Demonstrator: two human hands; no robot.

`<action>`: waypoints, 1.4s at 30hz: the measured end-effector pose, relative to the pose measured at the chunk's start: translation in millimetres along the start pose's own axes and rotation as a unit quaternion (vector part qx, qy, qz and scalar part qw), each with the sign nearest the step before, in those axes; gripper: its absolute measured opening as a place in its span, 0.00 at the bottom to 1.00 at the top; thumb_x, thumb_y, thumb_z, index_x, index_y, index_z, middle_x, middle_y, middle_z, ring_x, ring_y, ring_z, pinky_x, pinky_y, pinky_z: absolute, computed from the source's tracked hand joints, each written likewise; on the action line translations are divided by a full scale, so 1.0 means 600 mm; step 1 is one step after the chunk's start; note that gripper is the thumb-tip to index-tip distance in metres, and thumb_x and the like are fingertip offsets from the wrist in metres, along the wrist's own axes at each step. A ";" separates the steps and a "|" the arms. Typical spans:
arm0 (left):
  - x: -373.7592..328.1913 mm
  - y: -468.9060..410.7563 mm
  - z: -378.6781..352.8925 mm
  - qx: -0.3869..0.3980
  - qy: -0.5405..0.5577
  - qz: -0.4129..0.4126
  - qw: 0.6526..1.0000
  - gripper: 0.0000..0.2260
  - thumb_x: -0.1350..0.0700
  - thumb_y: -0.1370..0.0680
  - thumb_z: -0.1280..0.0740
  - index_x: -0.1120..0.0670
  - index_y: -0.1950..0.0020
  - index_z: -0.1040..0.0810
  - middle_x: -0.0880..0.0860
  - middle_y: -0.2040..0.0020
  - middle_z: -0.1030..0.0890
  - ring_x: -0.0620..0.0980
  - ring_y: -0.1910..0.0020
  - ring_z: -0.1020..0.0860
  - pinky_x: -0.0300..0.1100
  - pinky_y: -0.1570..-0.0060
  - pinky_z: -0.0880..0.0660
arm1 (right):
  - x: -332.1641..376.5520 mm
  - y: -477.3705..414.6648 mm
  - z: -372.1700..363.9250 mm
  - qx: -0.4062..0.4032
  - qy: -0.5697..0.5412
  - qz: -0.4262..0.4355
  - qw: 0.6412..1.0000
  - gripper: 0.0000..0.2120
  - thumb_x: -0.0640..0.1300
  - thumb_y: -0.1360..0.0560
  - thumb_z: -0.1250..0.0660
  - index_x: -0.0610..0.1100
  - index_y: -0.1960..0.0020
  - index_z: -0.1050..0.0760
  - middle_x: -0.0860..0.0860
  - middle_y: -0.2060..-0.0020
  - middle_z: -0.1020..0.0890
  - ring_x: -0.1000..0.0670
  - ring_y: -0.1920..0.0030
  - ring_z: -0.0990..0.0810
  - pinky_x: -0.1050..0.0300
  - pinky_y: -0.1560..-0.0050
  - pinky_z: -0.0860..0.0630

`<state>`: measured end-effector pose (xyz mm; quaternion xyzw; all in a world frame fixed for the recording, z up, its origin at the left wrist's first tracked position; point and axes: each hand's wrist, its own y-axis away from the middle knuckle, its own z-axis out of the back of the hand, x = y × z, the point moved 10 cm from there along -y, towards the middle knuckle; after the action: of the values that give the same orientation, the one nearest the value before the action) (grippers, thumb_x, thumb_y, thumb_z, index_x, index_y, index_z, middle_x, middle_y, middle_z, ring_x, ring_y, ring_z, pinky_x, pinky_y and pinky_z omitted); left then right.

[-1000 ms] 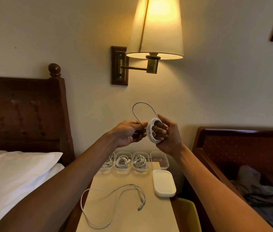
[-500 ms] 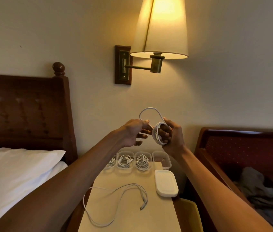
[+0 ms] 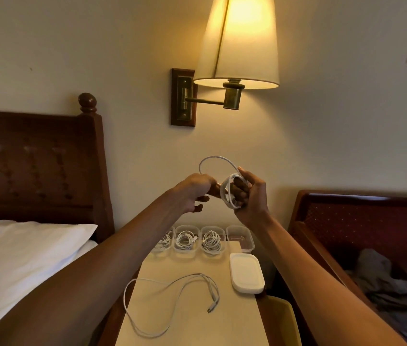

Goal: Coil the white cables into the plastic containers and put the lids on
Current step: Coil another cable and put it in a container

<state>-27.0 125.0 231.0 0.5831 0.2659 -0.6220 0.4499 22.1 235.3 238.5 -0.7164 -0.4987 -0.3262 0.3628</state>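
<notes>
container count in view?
4, in a row at the far edge of the table: leftmost, partly behind the left forearm, second and third hold cables; rightmost empty. More may hide behind the forearm.

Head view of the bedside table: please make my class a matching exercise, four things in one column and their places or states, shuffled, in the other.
Things
1 coiled cable
2 loose cable
3 white lid
4 rightmost container

States
A empty
B wound round the fingers of the right hand
C lying on the table, on no container
D sprawled uncoiled on the table

Pairs: 1-B, 2-D, 3-C, 4-A
</notes>
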 end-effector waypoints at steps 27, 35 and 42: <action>-0.060 0.037 -0.031 0.157 -0.185 -0.251 0.937 0.15 0.50 0.26 0.25 0.54 0.43 0.18 0.51 0.46 0.17 0.50 0.46 0.21 0.43 0.53 0.23 | -0.004 -0.010 0.019 -0.045 -0.073 0.014 0.996 0.21 0.47 0.20 0.44 0.46 0.72 0.39 0.52 0.79 0.38 0.54 0.78 0.41 0.62 0.77 0.40; -0.042 0.016 -0.024 0.152 -0.189 -0.191 0.951 0.13 0.54 0.27 0.25 0.56 0.45 0.18 0.57 0.47 0.16 0.50 0.49 0.19 0.47 0.49 0.24 | -0.017 0.001 0.019 -0.087 -0.062 0.031 0.994 0.20 0.47 0.21 0.43 0.45 0.71 0.38 0.51 0.80 0.37 0.54 0.79 0.38 0.61 0.78 0.37; -0.029 0.011 -0.017 0.181 -0.132 -0.166 0.960 0.14 0.62 0.26 0.27 0.61 0.41 0.20 0.60 0.44 0.18 0.50 0.49 0.21 0.46 0.51 0.25 | -0.021 -0.005 0.006 -0.057 -0.041 0.019 0.997 0.20 0.49 0.22 0.42 0.44 0.71 0.38 0.51 0.79 0.36 0.53 0.79 0.37 0.61 0.79 0.35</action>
<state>-17.9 135.2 247.4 0.5147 0.1804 -0.7974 0.2584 15.9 233.0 226.6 -0.7582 -0.4799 -0.3176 0.3067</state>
